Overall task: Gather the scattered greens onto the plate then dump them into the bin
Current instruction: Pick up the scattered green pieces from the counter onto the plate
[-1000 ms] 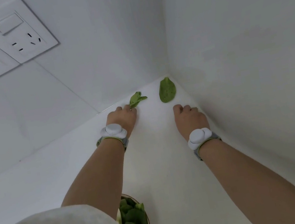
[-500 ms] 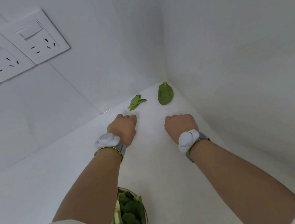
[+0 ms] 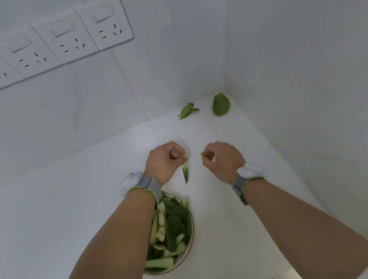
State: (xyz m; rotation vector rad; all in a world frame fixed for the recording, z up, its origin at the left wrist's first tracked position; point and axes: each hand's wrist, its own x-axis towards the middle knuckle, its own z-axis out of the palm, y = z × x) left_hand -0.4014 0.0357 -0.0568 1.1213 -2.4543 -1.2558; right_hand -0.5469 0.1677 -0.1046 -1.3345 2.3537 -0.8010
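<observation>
Head view: limp, light leaf (image 3: 186,173) pinched by left hand (image 3: 165,162), scrap (image 3: 202,154) by right hand (image 3: 223,161); two leaves (image 3: 221,107) remaining at 1 o'clock.

Domestic kitchen corner, seen from above. A white bench (image 3: 69,221) runs into a corner formed by two plain white walls (image 3: 308,43). On the rear wall, a row of four white switched power sockets (image 3: 50,42) sits above bench height, as is usual for small appliances. Food preparation is evident: a plate (image 3: 191,226) heaped with cut green vegetables (image 3: 172,230) stands on the bench, and loose leaves (image 3: 221,107) lie near the corner. The wall surface is probably tile or panel, judging from faint seams, though blur prevents certainty.
</observation>
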